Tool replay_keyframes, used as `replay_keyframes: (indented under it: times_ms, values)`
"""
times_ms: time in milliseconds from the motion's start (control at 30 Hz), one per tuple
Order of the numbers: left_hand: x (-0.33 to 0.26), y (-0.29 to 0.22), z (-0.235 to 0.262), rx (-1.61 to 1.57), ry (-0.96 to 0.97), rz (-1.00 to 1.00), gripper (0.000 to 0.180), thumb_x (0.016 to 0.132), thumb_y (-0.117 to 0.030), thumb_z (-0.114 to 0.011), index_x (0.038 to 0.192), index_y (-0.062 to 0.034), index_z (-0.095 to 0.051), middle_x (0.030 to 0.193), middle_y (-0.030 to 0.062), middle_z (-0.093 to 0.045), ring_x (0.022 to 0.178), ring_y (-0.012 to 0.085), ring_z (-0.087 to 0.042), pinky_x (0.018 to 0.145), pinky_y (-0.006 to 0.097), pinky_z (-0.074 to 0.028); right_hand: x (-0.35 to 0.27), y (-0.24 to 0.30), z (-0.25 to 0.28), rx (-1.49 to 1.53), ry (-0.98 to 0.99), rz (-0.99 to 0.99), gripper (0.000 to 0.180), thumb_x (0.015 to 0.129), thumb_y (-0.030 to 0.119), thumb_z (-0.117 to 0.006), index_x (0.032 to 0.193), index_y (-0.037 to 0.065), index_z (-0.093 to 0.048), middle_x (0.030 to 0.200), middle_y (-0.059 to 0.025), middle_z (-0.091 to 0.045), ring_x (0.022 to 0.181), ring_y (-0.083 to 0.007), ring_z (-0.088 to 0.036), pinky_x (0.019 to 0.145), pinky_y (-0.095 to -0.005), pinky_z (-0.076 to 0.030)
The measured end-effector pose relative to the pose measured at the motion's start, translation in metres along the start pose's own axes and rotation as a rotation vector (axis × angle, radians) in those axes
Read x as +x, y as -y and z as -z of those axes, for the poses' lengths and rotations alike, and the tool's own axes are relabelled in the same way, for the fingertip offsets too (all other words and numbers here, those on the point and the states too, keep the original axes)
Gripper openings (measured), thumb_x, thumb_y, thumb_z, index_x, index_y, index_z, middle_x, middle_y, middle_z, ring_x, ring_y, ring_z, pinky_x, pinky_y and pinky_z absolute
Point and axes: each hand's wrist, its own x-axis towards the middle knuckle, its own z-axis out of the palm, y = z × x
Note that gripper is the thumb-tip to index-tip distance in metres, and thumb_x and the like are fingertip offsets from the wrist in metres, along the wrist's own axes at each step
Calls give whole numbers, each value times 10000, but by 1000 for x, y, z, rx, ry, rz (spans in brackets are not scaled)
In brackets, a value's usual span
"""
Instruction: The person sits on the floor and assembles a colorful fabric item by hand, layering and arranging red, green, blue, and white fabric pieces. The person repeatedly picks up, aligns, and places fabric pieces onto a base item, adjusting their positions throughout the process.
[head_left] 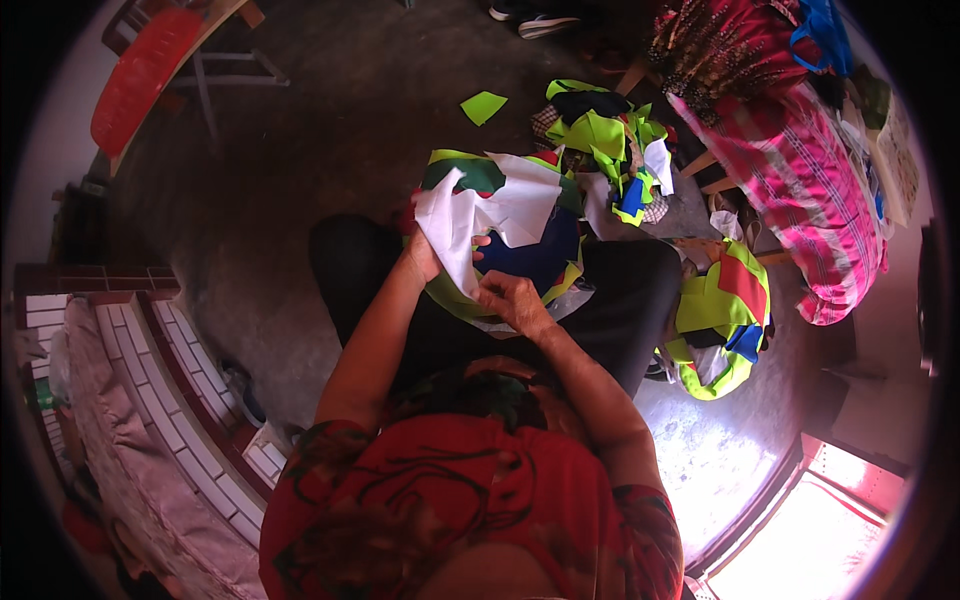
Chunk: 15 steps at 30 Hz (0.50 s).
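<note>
Over my lap I hold a piece of white cloth [455,230], its lower end hanging in a narrow point. My left hand [424,258] grips it from the left side; the cloth covers much of that hand, and some fingertips show past its right edge. At the lower tip, my right hand [512,300] is closed with fingers pinched on the cloth. Under both hands, a heap of cloth scraps rests on my thighs, with a dark blue piece [535,268], a green piece [470,175] and another white piece [525,190].
Yellow-green scraps [600,135] are piled ahead to the right, and one loose scrap [484,107] lies on the floor. By my right knee is a yellow-green, red and blue cloth bundle [725,310]. Pink checked fabric [790,200] drapes at right; a red seat [145,85] stands far left.
</note>
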Motion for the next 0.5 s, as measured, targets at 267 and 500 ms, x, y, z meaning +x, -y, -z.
replay_keyframes:
  times_ms: [267, 500]
  values:
    - [8, -9, 2, 0, -262, -10, 444, 826, -519, -633, 1019, -120, -652, 874, 25, -673, 655, 234, -637, 560, 375, -516, 31, -53, 26, -52, -573, 39, 157, 847, 155, -638, 937, 29, -611, 835, -88, -634, 676, -183, -634, 645, -275, -497]
    - [14, -5, 24, 121, -432, -142, 302, 826, -321, -710, 997, -77, -662, 926, 38, -668, 727, 170, -634, 616, 319, -515, 48, -55, 12, -412, -518, 97, 380, 785, 122, -658, 1134, 111, -508, 1142, -126, -533, 912, -354, -606, 701, -418, -522]
